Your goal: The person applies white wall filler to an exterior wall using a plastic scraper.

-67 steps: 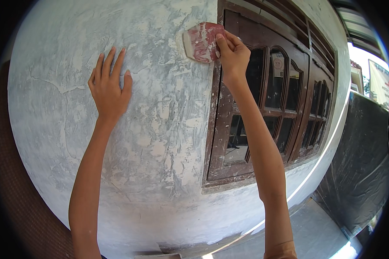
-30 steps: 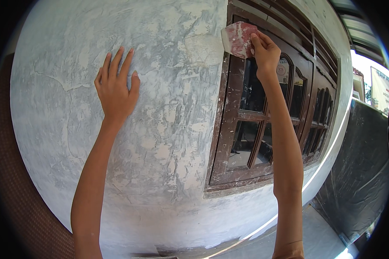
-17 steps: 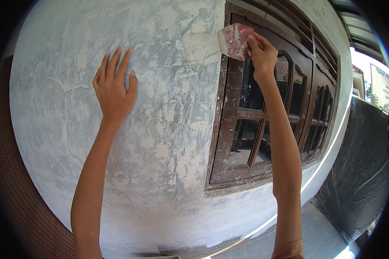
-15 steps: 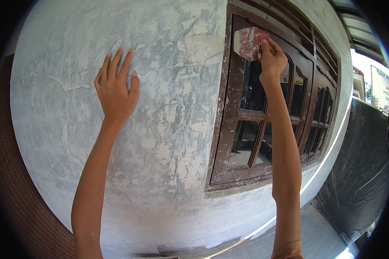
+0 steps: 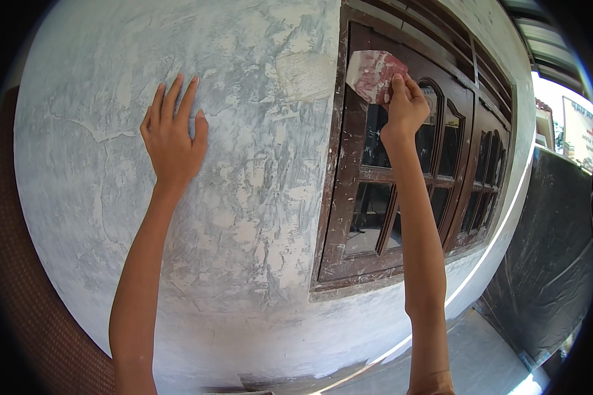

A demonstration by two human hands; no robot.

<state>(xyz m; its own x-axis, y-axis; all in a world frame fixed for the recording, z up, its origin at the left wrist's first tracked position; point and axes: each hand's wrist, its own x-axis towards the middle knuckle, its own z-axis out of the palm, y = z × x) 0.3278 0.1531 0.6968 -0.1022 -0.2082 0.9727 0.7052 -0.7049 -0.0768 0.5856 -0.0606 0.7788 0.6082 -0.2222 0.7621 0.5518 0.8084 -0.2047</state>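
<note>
Right grip (image 5: pixel 404 112) in a pinch on a flat red scraper (image 5: pixel 377 76), white-smeared, pale-edged at left.

The flat tool (image 5: pixel 377 76) I see is dull red, streaked with white and pale at one edge, against a dark brown window (image 5: pixel 350 271) flecked white, while the wall (image 5: pixel 237 197) is mottled blue-grey and chalky white, with a cream patch (image 5: pixel 304 76) near its edge along the window and a brown, finely dotted strip (image 5: pixel 36 296) bordering its left edge.
</note>
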